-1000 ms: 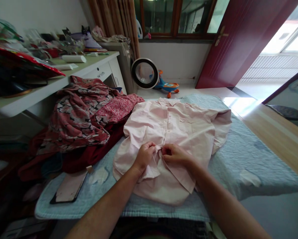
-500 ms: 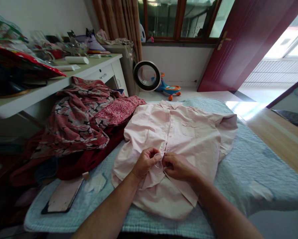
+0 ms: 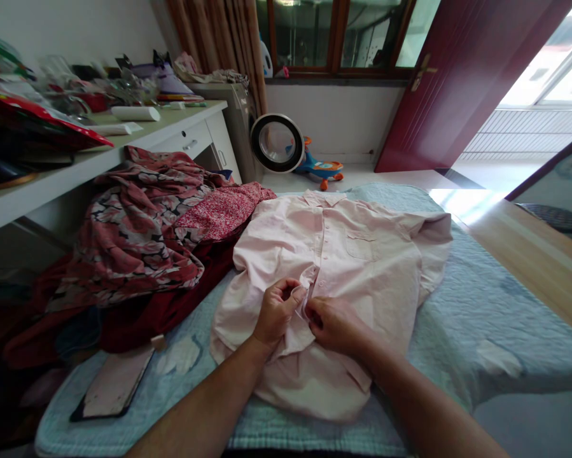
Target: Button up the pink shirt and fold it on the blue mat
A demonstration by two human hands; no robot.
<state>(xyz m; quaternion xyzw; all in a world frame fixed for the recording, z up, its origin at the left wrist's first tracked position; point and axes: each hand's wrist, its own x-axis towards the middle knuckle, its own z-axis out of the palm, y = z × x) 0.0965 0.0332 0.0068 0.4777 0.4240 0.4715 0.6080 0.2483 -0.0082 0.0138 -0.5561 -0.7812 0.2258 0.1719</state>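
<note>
A pale pink button-up shirt (image 3: 362,254) lies spread front side up, its collar at the far end and a chest pocket on the right. My left hand (image 3: 279,312) pinches the edge of the front placket low on the shirt and lifts it slightly. Close beside it, my right hand (image 3: 336,323) has its fingers curled on the other front edge. The fingertips of both hands almost meet at the placket. Whatever small part sits between the right fingertips is hidden. Higher up, several buttons show along the front.
The shirt rests on a light blue quilted cover (image 3: 486,305). Floral clothes (image 3: 137,222) are heaped at left, near a phone-like flat case (image 3: 116,385). A cluttered white desk (image 3: 209,127) stands behind them. Beyond are a washing machine's open round door (image 3: 277,143) and a ride-on toy (image 3: 321,167).
Both hands stay at the lower placket; the left has raised the shirt edge a little and the right has shifted slightly lower. The view has moved slightly.
</note>
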